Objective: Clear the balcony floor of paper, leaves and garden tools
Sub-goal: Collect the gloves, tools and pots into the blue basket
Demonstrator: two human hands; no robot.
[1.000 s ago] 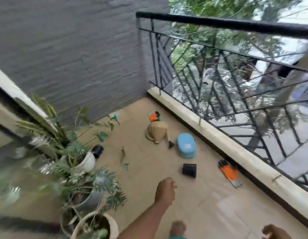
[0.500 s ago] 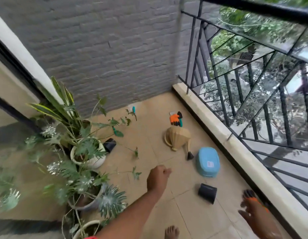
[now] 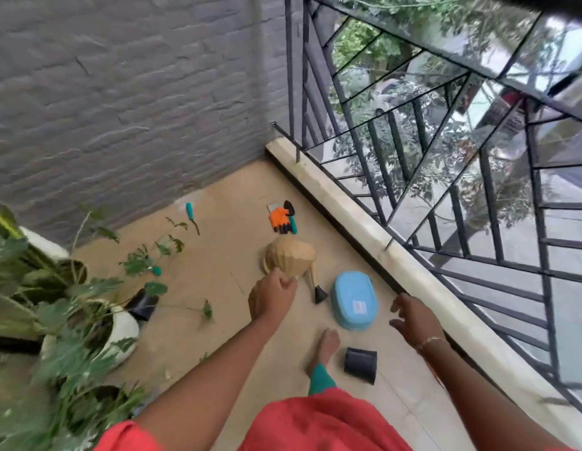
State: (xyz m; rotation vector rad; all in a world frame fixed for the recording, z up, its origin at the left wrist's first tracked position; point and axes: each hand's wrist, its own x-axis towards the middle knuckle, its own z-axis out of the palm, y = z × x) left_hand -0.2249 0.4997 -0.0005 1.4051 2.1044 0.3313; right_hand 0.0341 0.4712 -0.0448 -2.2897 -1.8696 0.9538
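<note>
A: Red cloth fills the bottom edge, and a bare foot [image 3: 327,345] stands on the tan tiled floor [image 3: 224,242] just past it. What are the hands doing?

B: The left hand [image 3: 272,297] is clenched in a fist with nothing visible inside it. It shows right in front of the beige watering can [image 3: 291,258] (whether they touch, I cannot tell). The right hand [image 3: 413,317] is released, fingers loosely spread, near the stone ledge [image 3: 348,206].

A: And what lies on the floor?

B: A black pot [image 3: 361,366] lies on its side just right of the foot. A blue tub [image 3: 354,301] sits between the two hands, the can's black-tipped spout just beside it. Left of the fist lies a leafy sprig [image 3: 206,310], and a second black pot [image 3: 143,304] is tipped over by the white planters [image 3: 120,330]. Farther off, an orange glove [image 3: 279,219] lies beyond the can, and a teal-handled tool [image 3: 189,210] lies near the grey brick wall [image 3: 120,109].
</note>
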